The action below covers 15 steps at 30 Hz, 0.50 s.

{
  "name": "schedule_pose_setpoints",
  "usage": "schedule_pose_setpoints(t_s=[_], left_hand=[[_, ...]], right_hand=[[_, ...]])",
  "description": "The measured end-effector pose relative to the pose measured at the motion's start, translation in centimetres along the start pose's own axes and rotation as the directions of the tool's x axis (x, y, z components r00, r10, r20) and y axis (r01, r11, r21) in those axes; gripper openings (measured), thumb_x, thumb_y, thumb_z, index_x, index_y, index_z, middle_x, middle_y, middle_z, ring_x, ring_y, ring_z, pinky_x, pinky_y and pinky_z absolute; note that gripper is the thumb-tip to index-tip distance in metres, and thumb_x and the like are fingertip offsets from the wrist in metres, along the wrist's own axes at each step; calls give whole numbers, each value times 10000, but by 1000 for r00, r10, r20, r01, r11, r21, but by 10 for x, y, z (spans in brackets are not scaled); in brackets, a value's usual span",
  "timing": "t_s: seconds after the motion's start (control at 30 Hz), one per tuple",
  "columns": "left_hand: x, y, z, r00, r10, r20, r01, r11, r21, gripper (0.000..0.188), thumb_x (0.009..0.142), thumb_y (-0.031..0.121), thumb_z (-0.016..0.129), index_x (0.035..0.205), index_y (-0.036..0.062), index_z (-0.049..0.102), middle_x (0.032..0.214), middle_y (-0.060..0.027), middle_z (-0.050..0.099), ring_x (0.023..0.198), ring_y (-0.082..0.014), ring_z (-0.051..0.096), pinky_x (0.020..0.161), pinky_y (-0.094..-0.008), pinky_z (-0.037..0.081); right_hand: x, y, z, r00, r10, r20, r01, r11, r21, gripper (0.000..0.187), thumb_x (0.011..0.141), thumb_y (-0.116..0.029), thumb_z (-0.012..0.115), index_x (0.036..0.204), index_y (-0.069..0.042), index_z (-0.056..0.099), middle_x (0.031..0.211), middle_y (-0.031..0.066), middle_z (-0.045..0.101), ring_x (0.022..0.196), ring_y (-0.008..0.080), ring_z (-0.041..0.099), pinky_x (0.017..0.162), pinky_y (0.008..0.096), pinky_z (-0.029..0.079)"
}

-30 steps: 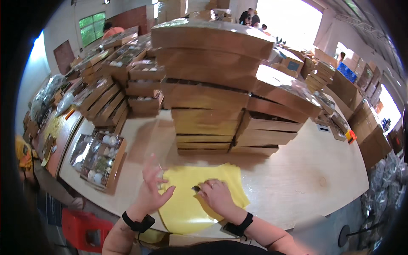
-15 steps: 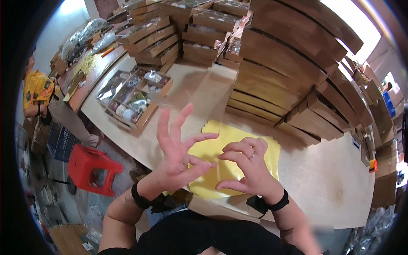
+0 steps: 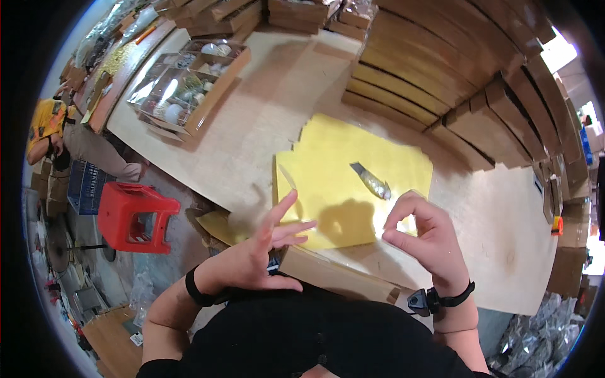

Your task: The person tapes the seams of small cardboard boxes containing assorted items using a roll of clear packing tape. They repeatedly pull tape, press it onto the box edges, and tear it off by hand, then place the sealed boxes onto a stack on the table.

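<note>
My left hand (image 3: 268, 242) is open over the lower left edge of a stack of yellow sheets (image 3: 334, 145), fingers spread and thumb apart. My right hand (image 3: 428, 233) is at the sheets' lower right edge. Its fingers are curled to the thumb in a pinch, and whatever may be between the tips is lost in bright glare. On the sheets, just beyond my right hand, lies a small metallic cutter (image 3: 373, 183) with a dark, flat end. The left edge of the top sheet curls up slightly.
A clear-lidded box of ornaments (image 3: 189, 94) stands at the far left. Tall stacks of brown cartons (image 3: 428, 75) rise at the back right. An open carton (image 3: 334, 274) sits against the table's near edge. A red stool (image 3: 135, 214) and a seated person (image 3: 47, 129) are off to the left.
My hands have moved apart, left hand leftward and right hand rightward. The right fingers have drawn into a pinch. The cutter now shows on the sheets. The view has tipped downward.
</note>
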<state>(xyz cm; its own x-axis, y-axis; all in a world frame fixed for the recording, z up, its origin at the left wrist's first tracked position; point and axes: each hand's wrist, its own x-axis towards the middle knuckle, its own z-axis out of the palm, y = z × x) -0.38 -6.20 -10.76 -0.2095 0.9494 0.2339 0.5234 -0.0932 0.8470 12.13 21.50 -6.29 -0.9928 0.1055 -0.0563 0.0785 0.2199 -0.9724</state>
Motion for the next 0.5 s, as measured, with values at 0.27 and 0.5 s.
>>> schedule_pose_setpoints(t_s=[0.27,0.5], left_hand=[[5,-12,12,1000,8,-25,-7,999,54,1515,689,72,885,1400,387,-415,1556,-359,-81,1132,-305,646,804,-349,600],[9,-16,14,999,-6,-51,9,999,45,1492,688,83,881,1431,334,-389,1560,-356,-78,1154,-326,631,859,-363,586]], right_hand=[[-28,20,20,952,233,196,-277,931,239,177,845,-165,761,921,-73,629,878,-36,575,863,87,497,842,248,406],[-30,34,38,948,238,213,-277,944,180,234,851,-181,749,958,-68,575,914,-5,574,934,135,499,879,289,400]])
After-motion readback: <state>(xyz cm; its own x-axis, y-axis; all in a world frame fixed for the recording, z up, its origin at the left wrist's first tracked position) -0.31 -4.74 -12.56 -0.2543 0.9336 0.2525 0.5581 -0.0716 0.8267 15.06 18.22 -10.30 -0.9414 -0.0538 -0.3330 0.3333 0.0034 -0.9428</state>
